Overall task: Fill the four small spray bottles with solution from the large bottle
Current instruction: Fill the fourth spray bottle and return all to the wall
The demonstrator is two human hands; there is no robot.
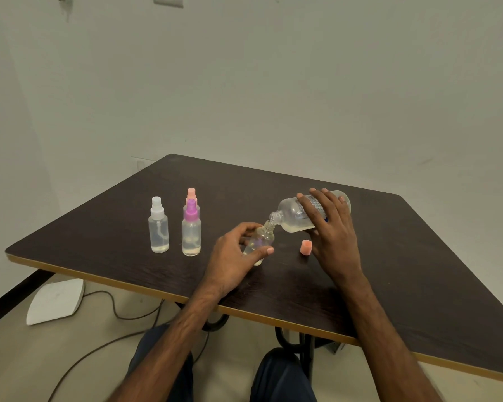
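My right hand grips the large clear bottle, tipped on its side with its open mouth at the neck of a small uncapped bottle. My left hand holds that small bottle, tilted toward the large one, on the dark table. Pale liquid lies along the large bottle's lower side. To the left stand three capped spray bottles: a white-topped one, a purple-topped one and a pink-topped one mostly hidden behind it. A pink cap rests on the table beside my right hand.
The table's front edge runs diagonally close to my knees. On the floor at the left lie a white flat object and a dark cable. A pale wall stands behind the table.
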